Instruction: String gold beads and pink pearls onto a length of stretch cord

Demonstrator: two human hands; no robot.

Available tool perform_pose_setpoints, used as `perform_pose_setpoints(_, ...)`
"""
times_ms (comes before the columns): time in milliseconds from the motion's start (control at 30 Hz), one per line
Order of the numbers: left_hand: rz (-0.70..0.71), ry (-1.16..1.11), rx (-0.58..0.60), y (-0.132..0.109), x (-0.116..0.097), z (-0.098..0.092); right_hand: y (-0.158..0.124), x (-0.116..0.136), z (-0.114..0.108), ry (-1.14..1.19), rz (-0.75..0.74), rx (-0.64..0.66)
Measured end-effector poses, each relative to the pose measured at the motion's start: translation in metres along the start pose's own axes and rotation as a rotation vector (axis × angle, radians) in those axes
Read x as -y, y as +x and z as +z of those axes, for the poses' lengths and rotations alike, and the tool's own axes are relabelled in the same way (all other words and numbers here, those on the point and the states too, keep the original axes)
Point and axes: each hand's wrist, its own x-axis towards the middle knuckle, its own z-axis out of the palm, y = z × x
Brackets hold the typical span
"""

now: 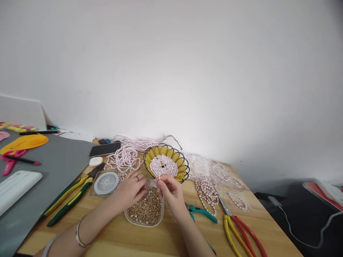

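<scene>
My left hand [131,191] and my right hand [171,192] meet over a clear dish of small gold beads [147,210]. Both have their fingers pinched together near the dish's far rim, on something too small to make out. A ring shows on the left hand and a bracelet on that wrist. Just beyond the fingertips stands a black wire basket with a yellow liner [180,165], holding a pile of pale pink pearls [163,166].
Pearl strands [125,155] lie heaped behind, more in clear bags [214,175] at right. A thread spool in its box [105,183], green-handled pliers [72,196], teal pliers [203,212], red-and-yellow pliers [238,228], a phone [105,149] and a grey mat [53,167] surround the hands.
</scene>
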Motion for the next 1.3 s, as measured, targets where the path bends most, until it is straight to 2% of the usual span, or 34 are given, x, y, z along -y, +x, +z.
perform_pose_setpoints(67, -0.060, -0.161, -0.048, 0.001, -0.003, -0.004, -0.001, 0.002, -0.001, 0.015, 0.008, 0.023)
perform_pose_setpoints(200, -0.180, -0.674, -0.097, 0.004, -0.007, -0.017, -0.003, 0.002, -0.004, 0.091, 0.042, 0.115)
perform_pose_setpoints(300, -0.218, -0.993, -0.150, 0.006, -0.006, -0.023, -0.005, -0.001, -0.005, 0.149, 0.093, 0.212)
perform_pose_setpoints(500, -0.201, -1.348, -0.222, 0.003, -0.003, -0.018, -0.010, -0.008, -0.010, 0.259, 0.195, 0.380)
perform_pose_setpoints(767, -0.218, -1.462, -0.233, 0.002, -0.006, -0.019, -0.015, -0.014, -0.010, 0.396, 0.279, 0.494)
perform_pose_setpoints(1300, -0.224, -1.490, -0.297, 0.002, -0.006, -0.023, -0.014, -0.013, -0.013, 0.389, 0.290, 0.474)
